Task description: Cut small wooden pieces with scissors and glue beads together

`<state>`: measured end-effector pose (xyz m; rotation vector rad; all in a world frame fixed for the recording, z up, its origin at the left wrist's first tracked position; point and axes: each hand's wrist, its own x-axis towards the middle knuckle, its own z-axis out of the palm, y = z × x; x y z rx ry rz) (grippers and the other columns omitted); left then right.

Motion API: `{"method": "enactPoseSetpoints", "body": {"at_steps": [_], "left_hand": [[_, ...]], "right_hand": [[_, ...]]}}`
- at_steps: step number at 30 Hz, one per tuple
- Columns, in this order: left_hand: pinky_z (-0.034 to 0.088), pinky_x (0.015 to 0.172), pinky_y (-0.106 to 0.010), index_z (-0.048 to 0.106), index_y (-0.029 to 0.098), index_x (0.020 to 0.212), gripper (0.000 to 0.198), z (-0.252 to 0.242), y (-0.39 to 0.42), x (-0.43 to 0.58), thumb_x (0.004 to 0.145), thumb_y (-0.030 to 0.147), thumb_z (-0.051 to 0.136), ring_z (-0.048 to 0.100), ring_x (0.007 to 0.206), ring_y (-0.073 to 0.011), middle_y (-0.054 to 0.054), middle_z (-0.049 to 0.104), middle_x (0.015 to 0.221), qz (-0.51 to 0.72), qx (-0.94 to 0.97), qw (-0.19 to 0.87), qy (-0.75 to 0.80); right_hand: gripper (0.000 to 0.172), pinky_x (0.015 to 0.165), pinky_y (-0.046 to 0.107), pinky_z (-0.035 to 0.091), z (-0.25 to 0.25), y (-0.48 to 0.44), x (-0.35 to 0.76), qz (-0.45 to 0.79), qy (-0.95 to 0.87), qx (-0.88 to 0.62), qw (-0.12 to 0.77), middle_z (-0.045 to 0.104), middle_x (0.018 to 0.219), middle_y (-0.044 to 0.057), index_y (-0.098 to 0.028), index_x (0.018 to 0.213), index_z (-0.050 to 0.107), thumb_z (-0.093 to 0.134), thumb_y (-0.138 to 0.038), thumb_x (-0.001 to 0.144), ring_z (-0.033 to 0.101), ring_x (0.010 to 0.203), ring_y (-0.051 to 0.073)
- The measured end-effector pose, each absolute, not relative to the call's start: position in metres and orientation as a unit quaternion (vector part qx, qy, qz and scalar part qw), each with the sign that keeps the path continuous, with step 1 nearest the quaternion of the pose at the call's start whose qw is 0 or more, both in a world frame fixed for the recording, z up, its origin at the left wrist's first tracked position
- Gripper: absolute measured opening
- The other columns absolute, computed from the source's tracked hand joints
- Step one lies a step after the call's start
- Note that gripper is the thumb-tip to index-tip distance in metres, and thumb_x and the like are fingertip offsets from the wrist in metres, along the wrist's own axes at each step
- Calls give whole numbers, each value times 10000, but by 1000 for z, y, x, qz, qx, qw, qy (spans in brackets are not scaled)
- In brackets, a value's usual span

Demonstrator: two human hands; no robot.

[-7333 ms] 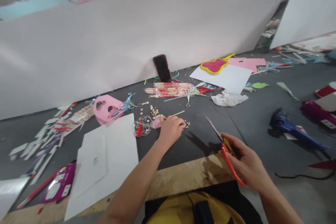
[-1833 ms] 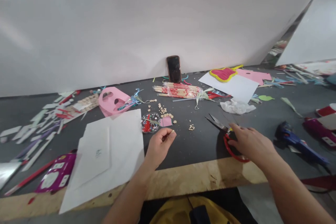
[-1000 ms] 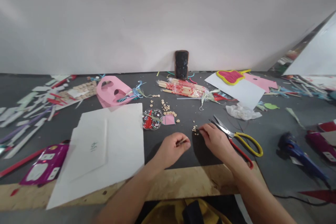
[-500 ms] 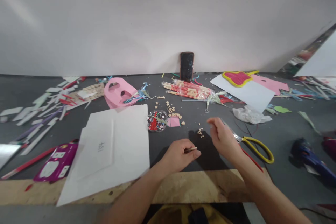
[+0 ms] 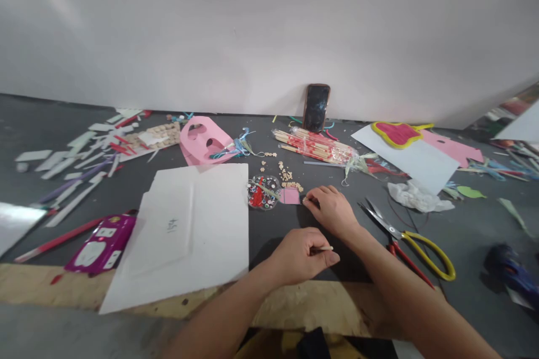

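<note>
Head view: hands apart, above front part of worktop (image 5: 261,244). Left hand (image 5: 301,255) pinches thin wooden stick (image 5: 325,248), tip pointing right. Right hand (image 5: 330,212) curled, cannot tell if holding anything; fingertips (image 5: 309,198) just beside pink card square (image 5: 289,196). Round dish of googly eyes (image 5: 264,192) left of square. Small wooden pieces (image 5: 288,178) behind it. Open scissors (image 5: 404,247) lie right of hands.

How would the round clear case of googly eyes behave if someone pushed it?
The round clear case of googly eyes sits low and flat, so it would probably slide rather than tip. Its thin-looking plastic may crack if squeezed, and the contents would likely shift.
</note>
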<state>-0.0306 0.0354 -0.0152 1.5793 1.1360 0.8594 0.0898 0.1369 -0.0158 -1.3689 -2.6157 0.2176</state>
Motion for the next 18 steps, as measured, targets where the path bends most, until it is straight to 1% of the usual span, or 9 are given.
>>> {"method": "enactPoseSetpoints", "body": {"at_steps": [5, 9, 12, 18], "left_hand": [[345, 591, -228, 566, 164, 587, 324, -14, 37, -31, 802, 406, 584, 495, 628, -124, 1, 549, 637, 348, 651, 495, 460], [329, 574, -230, 591, 160, 607, 317, -14, 37, -32, 804, 408, 583, 499, 625, -122, -3, 569, 648, 342, 650, 496, 463], [320, 559, -233, 611, 161, 619, 326, -14, 36, -32, 808, 424, 575, 491, 612, -122, -6, 577, 642, 334, 655, 493, 465], [334, 571, -233, 628, 164, 633, 294, -15, 36, -31, 801, 402, 594, 517, 632, -130, -9, 597, 661, 335, 660, 489, 462]], "right_hand": [[160, 763, 301, 398, -11, 143, 84, 75, -880, -458, 101, 676, 889, 40, -215, 895, 633, 508, -315, 889, 566, 843, 189], [180, 725, 301, 391, -13, 141, 75, 73, -878, -463, 97, 679, 869, 37, -218, 815, 627, 530, -355, 877, 574, 828, 195], [196, 697, 308, 381, -15, 139, 72, 67, -874, -472, 96, 681, 861, 48, -216, 798, 623, 525, -366, 877, 579, 813, 206], [198, 702, 304, 391, -19, 143, 72, 70, -871, -474, 107, 673, 828, 58, -216, 769, 613, 529, -366, 868, 581, 790, 204]]}}
